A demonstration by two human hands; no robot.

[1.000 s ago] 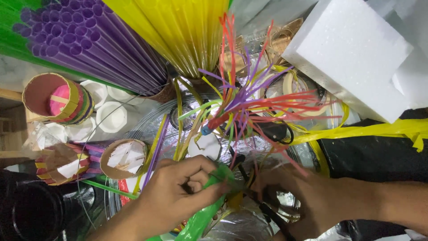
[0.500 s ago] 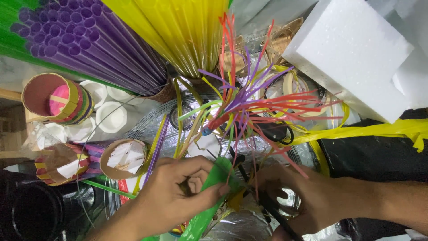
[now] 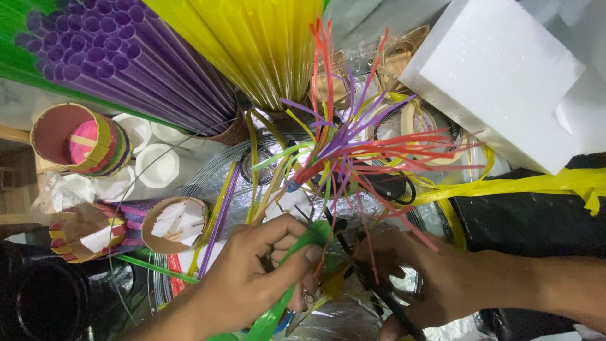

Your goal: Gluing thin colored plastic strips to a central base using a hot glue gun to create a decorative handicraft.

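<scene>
Purple straws (image 3: 136, 72), yellow straws (image 3: 252, 44), green strip (image 3: 297, 271), white foam block (image 3: 499, 79), red-orange-purple spray of strips (image 3: 353, 145)

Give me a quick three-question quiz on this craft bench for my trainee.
1. True or false: the left hand pinches a green strip.
2. Which tube bundle stands left of the yellow tubes? A purple B red C white
3. Fill in: the white foam block lies at the upper ____ of the view.

Key: 1 true; 2 A, the purple tubes; 3 right. The right hand works beside the left, among the strips.
</scene>
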